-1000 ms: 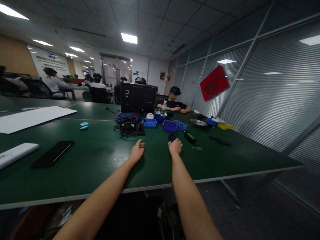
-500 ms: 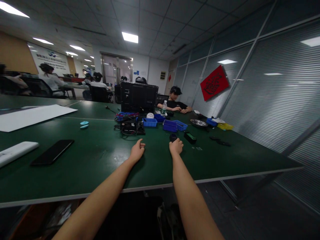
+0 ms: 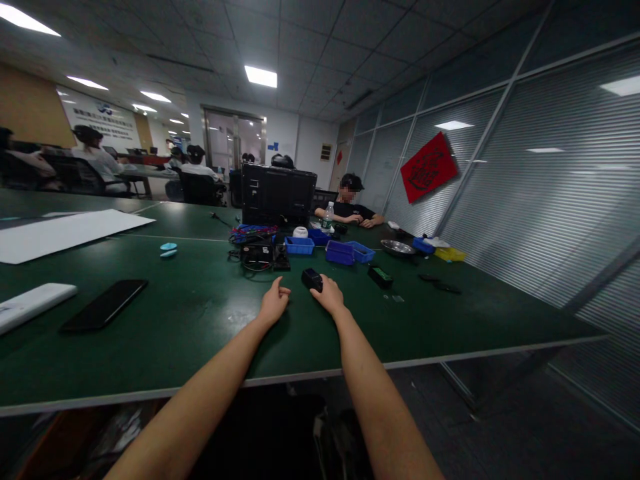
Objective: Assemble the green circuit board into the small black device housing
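My right hand (image 3: 327,298) is closed round a small black box-shaped device (image 3: 312,279), held just above the green table (image 3: 200,320). My left hand (image 3: 274,303) rests on the table a little to its left, fingers loosely curled with the thumb out, holding nothing. Both forearms reach out from the near table edge.
Blue bins (image 3: 341,251), a cable bundle with a black unit (image 3: 257,255), a black monitor back (image 3: 278,195) and a metal bowl (image 3: 397,247) sit beyond. A black phone (image 3: 105,305) and white slab (image 3: 33,303) lie left. A seated person (image 3: 350,203) faces me across the table.
My right hand has carried the small black device leftward, close to my left hand. The left hand has stayed in place.
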A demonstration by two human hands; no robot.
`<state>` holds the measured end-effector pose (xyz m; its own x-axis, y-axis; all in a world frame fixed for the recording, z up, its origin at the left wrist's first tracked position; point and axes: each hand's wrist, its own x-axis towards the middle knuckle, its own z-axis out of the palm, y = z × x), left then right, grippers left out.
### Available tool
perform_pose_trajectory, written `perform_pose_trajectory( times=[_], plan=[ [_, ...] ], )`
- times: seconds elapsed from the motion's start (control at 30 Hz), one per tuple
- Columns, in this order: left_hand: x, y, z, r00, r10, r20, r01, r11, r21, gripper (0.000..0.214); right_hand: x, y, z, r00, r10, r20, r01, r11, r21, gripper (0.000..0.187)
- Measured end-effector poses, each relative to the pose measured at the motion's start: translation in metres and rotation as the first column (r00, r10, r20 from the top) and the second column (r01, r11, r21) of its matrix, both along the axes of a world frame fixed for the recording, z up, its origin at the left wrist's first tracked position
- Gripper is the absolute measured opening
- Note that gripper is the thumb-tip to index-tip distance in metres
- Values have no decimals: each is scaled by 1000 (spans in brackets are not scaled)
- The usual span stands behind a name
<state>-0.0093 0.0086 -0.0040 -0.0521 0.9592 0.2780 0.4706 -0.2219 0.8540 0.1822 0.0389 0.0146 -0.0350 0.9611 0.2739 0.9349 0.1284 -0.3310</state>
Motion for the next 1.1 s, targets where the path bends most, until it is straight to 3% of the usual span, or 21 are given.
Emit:
perform_pose_trajectory(
  times=[0.3, 0.53, 0.73, 0.93, 1.1],
  plan=[
    [1, -2, 4, 1000, -1, 10, 1, 1000, -14, 60, -2, -4, 4, 999, -15, -32, 17, 998, 61, 54],
    [1, -4, 5, 1000, 3, 11, -3, 1000, -17, 59, -2, -3, 8, 987, -83, -137, 84, 996, -1, 55],
    [0, -4, 5, 1000, -7, 10, 7, 1000, -18, 59, 1, -3, 12, 976, -191, -102, 183, 980, -83, 53],
    [0, -1, 1, 1000, -5, 6, 5, 1000, -12, 59, 1, -5, 14, 966, -237, -101, 235, 971, -32, 54],
    [0, 2, -1, 1000, 5, 1, -5, 1000, -9, 57, 0, -6, 14, 969, -223, -106, 224, 975, -4, 66]
  ],
)
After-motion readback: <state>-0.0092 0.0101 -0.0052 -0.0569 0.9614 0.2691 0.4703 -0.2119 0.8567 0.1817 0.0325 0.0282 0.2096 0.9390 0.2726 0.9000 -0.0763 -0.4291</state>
